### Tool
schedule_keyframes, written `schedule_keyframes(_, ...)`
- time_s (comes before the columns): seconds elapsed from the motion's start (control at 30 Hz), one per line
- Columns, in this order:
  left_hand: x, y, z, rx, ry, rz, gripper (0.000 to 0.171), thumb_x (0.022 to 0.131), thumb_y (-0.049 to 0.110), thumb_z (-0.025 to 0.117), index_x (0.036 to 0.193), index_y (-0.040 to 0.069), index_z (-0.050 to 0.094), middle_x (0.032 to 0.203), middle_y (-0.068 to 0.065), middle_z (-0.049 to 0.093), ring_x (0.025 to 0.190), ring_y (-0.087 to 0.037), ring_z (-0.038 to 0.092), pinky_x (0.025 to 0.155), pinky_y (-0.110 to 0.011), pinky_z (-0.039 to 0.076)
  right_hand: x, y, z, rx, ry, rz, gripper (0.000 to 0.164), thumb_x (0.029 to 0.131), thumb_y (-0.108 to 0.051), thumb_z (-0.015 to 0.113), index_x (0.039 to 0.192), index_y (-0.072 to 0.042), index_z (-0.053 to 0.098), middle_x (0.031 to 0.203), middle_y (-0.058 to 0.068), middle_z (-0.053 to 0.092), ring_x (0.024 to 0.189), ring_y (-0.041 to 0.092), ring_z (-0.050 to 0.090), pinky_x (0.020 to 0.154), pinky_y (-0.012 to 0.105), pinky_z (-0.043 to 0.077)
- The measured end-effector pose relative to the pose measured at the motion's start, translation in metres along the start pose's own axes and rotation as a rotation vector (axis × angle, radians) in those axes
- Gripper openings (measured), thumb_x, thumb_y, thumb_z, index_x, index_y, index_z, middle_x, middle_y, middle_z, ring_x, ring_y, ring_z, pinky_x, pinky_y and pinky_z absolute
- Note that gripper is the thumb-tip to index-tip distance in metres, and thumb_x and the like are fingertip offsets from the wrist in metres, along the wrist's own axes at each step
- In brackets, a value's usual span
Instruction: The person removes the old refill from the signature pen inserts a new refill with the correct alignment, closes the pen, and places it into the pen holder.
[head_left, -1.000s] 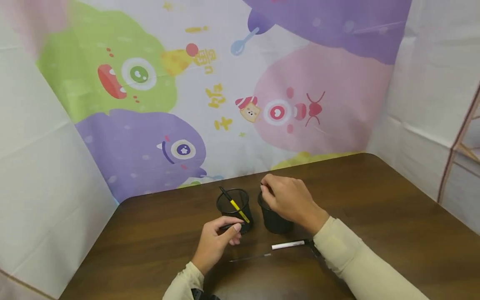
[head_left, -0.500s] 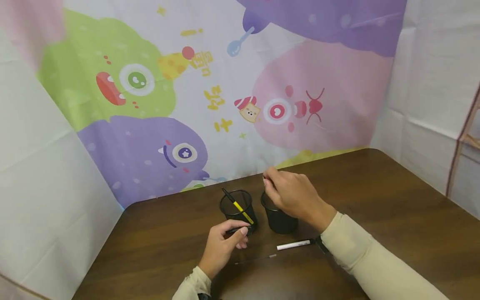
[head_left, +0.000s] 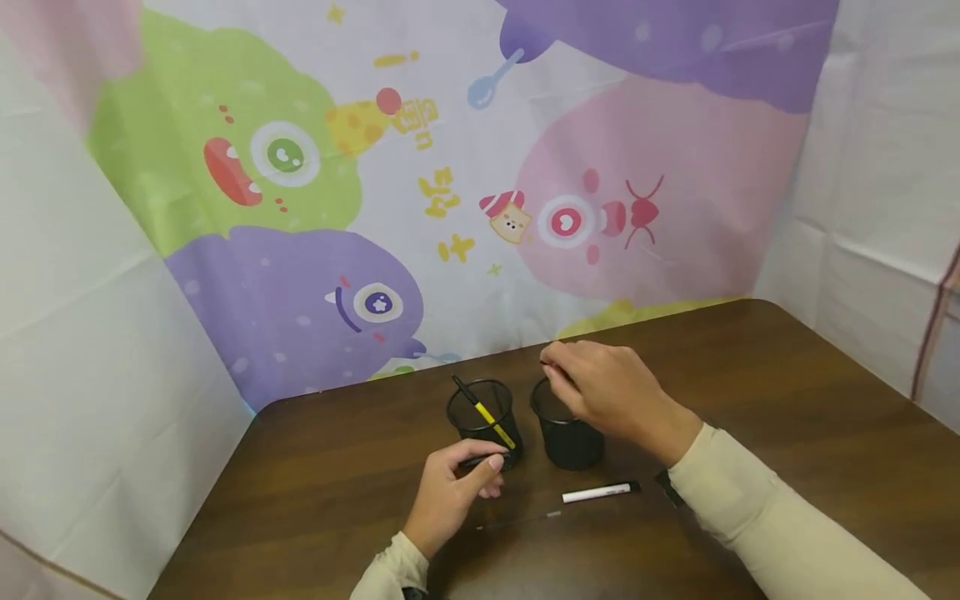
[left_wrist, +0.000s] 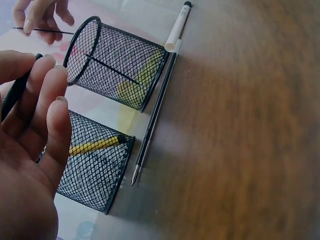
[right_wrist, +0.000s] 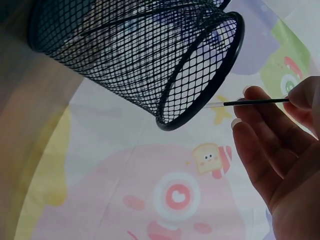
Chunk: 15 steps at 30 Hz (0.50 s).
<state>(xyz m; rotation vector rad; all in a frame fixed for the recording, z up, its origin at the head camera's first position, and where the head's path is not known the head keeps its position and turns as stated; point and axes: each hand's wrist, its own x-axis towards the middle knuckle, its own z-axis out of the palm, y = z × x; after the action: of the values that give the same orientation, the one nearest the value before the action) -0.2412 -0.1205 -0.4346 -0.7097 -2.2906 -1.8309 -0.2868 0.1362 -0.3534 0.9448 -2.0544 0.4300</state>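
Note:
My right hand (head_left: pixel 622 396) is raised over the right black mesh pen cup (head_left: pixel 573 447). Its thumb and finger pinch a thin pen refill (right_wrist: pixel 255 101), dark with a pale end that points at the cup's rim. Through that cup's mesh, another thin dark stick (left_wrist: pixel 112 70) shows inside. Nearer the body, my left hand (head_left: pixel 442 496) pinches a slim black pen-like tube (left_wrist: pixel 16 93) in front of the left mesh cup (left_wrist: pixel 95 172). A yellow and black pen (head_left: pixel 487 414) leans in this left cup, its black end above the rim.
On the brown table (head_left: pixel 337 483), a white marker with a black cap (head_left: pixel 597 493) lies before the right cup. A loose refill with a metal tip (left_wrist: pixel 155 112) lies beside it. A cartoon-printed cloth (head_left: pixel 465 308) hangs behind the table, with white cloth at both sides.
My right hand has risen slightly above the right cup, still pinching the refill. My left hand keeps its hold on the black tube in nearly the same place. The head view has shifted a little.

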Motion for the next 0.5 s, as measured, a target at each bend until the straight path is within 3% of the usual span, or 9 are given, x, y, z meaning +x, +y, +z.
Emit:
schedule_keyframes(0.27,-0.005,-0.004,0.006,-0.034,0.004,-0.005,0.016,0.096,0.01,0.068,0.104,-0.003,0.072,0.074,-0.012,0.069,0.06,-0.02,0.067,0.059,-0.033,0.059,-0.014,0.001,0.003,0.006,-0.041,-0.016,0.012,0.088,-0.014,0.073,0.097,-0.01,0.068,0.076,-0.001,0.065,0.06,0.011,0.057,0.049,0.027,0.051)
schedule_keyframes(0.5,0.002,0.0,0.001,-0.037,0.006,0.044,0.014,0.096,0.009,0.067,0.103,-0.002,0.073,0.074,-0.012,0.068,0.06,-0.021,0.068,0.058,-0.033,0.058,-0.008,0.001,0.002,-0.025,-0.09,-0.006,0.006,0.091,-0.017,0.071,0.093,-0.013,0.067,0.073,-0.003,0.062,0.058,0.01,0.053,0.048,0.026,0.047)
